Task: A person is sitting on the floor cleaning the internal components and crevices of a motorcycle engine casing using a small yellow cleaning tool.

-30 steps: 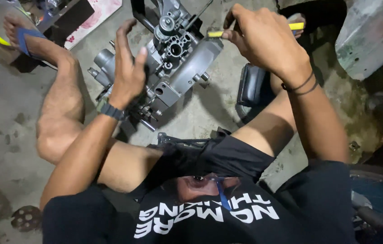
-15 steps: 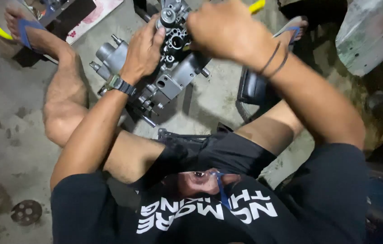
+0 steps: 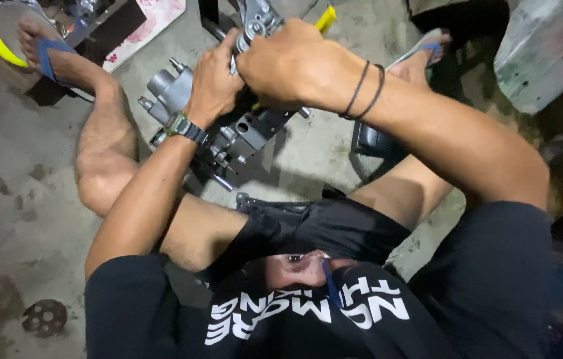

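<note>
Grey cast-metal engine part [image 3: 228, 126] rests on the concrete floor [image 3: 22, 173] between the seated person's legs, within easy reach of both arms. Left hand [image 3: 214, 83] clamps around its upper body, apparently to steady it. Right hand [image 3: 288, 63] closes in a fist on a yellow-handled tool [image 3: 325, 18] at the part's top, apparently to bear down.

Both hands grip a grey metal engine part [image 3: 228, 126] on the concrete floor [image 3: 22, 159] — left hand [image 3: 214, 83] beside right hand [image 3: 281, 63], which holds a yellow-handled tool [image 3: 325, 18]
</note>
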